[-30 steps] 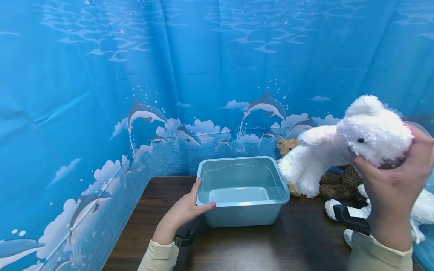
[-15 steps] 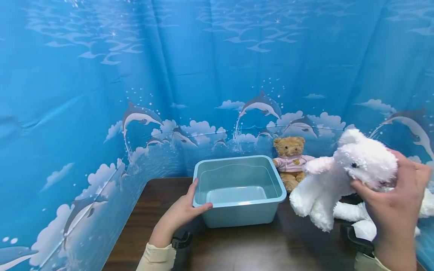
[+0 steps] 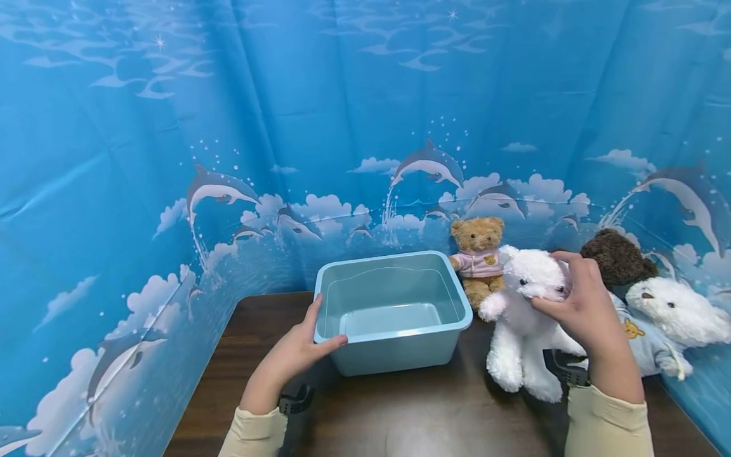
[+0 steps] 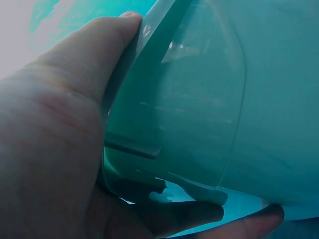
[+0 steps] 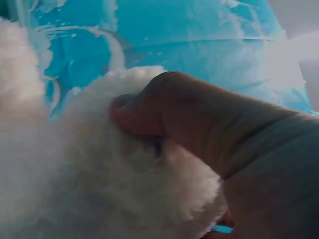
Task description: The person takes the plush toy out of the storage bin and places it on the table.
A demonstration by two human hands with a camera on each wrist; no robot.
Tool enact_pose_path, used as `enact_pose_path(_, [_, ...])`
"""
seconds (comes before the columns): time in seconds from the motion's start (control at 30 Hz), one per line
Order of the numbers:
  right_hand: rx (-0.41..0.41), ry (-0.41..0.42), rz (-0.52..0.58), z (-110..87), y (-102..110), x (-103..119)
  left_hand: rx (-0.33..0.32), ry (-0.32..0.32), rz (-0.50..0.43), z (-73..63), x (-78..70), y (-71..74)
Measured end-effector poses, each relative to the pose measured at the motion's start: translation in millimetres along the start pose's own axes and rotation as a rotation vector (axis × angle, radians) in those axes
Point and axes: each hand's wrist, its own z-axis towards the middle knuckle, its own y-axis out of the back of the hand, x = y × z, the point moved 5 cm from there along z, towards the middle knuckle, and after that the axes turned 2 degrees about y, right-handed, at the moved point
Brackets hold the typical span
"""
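Note:
A white fluffy teddy bear (image 3: 522,295) hangs upright just right of the light blue plastic tub (image 3: 400,355), legs close over the table. My right hand (image 3: 591,314) grips it by the head, thumb at the muzzle. In the right wrist view, the thumb of the right hand (image 5: 199,117) sinks into the teddy bear's white fur (image 5: 99,164). My left hand (image 3: 288,352) holds the tub's front left corner, thumb along the front rim. Up close in the left wrist view, fingers of the left hand (image 4: 50,124) wrap the corner of the tub (image 4: 199,99). Nothing shows inside the tub.
A tan teddy bear (image 3: 481,263) in a pink hoodie sits behind the tub's right side. Further right, a dark brown plush (image 3: 613,257) and a white plush (image 3: 676,311) lie together. A dolphin curtain (image 3: 342,127) hangs behind the dark wooden table (image 3: 245,330).
My right hand has brought the white teddy bear down and left, turning it upright toward the tub. The tan bear has come into full view. The left hand stays on the tub.

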Motion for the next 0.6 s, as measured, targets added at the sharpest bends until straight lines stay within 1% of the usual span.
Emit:
enact_pose_path(0.17, [0.179,-0.056,0.022,8.7,-22.6,-17.4,0.000,0.010,0.006,0.0,0.7,-0.4])
enact_pose_path(0.23, [0.231,-0.079,0.024,11.1,-31.9,-23.6,-0.003,0.013,0.009,-0.3,1.5,-0.9])
enact_pose_path(0.3, [0.262,-0.090,0.020,13.0,-41.2,-29.4,-0.005,0.015,0.009,-0.5,2.2,-1.1])
enact_pose_path(0.47, [0.266,-0.081,0.045,16.6,-63.9,-37.7,-0.006,0.012,0.010,-0.2,1.8,-1.4])
enact_pose_path(0.6, [0.234,-0.082,0.083,18.7,-79.5,-40.1,-0.002,0.008,0.008,0.9,1.5,-1.3])
